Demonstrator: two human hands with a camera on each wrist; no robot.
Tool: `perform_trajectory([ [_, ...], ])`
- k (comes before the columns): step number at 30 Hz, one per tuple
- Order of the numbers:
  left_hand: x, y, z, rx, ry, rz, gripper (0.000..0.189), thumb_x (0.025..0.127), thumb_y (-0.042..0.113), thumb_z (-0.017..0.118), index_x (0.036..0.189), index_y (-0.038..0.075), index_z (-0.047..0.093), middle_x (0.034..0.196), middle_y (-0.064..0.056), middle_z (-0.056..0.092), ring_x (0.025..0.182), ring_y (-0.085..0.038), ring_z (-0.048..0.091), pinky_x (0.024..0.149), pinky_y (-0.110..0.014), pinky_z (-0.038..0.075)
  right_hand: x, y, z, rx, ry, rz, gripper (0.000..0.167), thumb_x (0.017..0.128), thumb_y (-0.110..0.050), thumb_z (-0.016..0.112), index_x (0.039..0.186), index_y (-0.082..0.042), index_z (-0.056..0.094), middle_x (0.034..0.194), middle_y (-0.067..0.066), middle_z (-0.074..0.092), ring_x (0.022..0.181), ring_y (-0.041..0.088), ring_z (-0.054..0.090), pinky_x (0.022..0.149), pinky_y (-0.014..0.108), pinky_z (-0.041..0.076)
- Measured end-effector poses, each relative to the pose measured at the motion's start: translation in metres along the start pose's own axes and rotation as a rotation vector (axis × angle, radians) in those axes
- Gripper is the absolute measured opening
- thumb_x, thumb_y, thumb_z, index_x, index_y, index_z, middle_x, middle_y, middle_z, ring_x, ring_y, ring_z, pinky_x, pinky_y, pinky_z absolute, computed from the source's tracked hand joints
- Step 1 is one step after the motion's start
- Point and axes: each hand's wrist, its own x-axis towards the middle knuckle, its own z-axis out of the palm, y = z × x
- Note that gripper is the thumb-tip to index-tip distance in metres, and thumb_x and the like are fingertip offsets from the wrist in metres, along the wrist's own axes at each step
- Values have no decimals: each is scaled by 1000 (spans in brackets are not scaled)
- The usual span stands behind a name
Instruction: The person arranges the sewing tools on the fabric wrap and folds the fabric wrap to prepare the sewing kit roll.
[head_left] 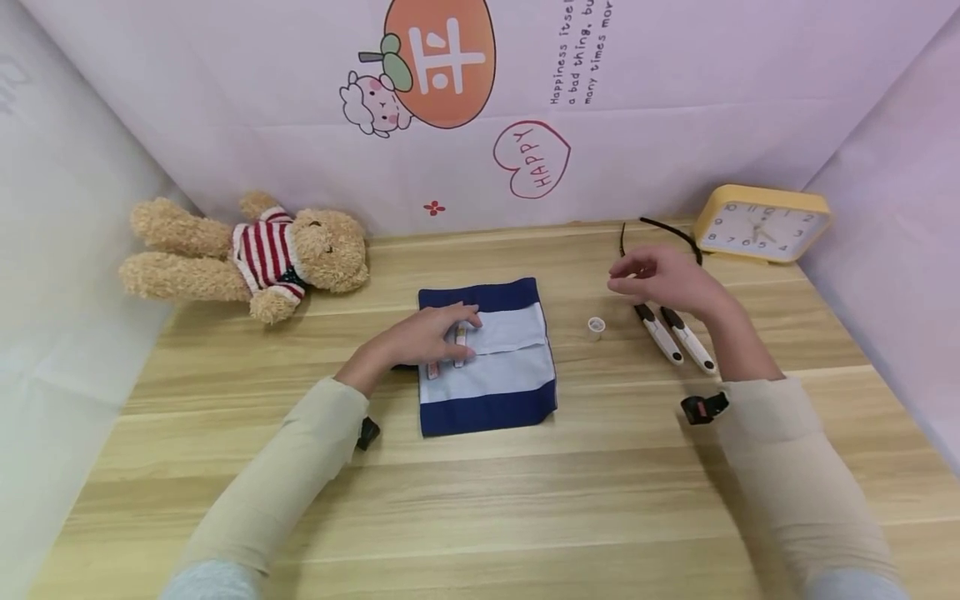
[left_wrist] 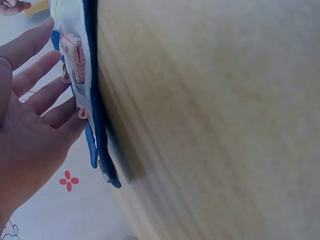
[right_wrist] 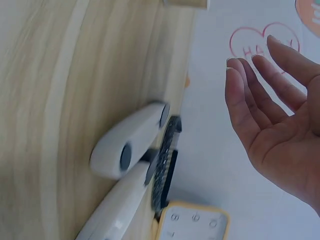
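Observation:
A navy and pale-blue cloth pouch (head_left: pixel 495 410) lies flat on the table. My left hand (head_left: pixel 431 335) is over its left part, fingers spread and slightly bent. Small pale bundles with red print (left_wrist: pixel 77 60) sit in the pouch beside the fingertips; whether I touch them is unclear. My right hand (head_left: pixel 666 279) is raised above the table, its fingers loosely curved with nothing between them. Below it lie two white handles (head_left: pixel 662 336) with black ends. A small white cylinder (head_left: pixel 596 328) stands between the pouch and the handles.
A black cord (head_left: pixel 671 228) curves behind my right hand. At the back right stands a yellow-framed clock (head_left: pixel 763 223). A teddy bear (head_left: pixel 262 257) in a striped top lies at the back left. A printed white cloth (head_left: pixel 645 158) hangs behind the table (head_left: pixel 480 500).

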Motion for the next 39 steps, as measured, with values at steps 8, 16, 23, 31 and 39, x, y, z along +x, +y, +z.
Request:
perform_trajectory([
  [8,0,3,0,14,-37,-23,49,96,25,73,139,8,58,164,-9,30,154,-28,12,122,-46,17,-7,27,-10,4,-5,48,37,97,-19,71,124,6,63,109,18,68,83,30,67,71,40,57],
  [16,0,3,-2,9,-58,-19,43,98,26,71,136,10,61,164,-8,29,154,-28,11,122,-44,18,-9,43,-11,15,-69,74,41,97,-18,71,129,7,59,122,25,65,95,32,69,76,35,58],
  [23,0,2,-2,19,-73,-30,44,98,27,71,137,11,60,165,-8,28,154,-27,10,122,-45,18,-5,49,-9,-82,-136,62,41,95,-12,72,129,8,60,128,28,61,112,39,61,77,33,56],
  [31,0,2,-4,17,-71,-11,42,100,27,68,137,10,60,164,-9,29,154,-28,12,122,-45,17,1,51,-6,-92,-165,91,37,95,-6,70,126,12,59,118,29,62,91,30,66,71,40,58],
  [39,0,3,-4,22,-78,-25,42,100,27,67,138,11,60,165,-8,28,154,-27,10,122,-45,17,4,47,-2,-193,-155,127,32,94,-15,74,115,7,63,102,22,67,71,22,64,63,38,55],
])
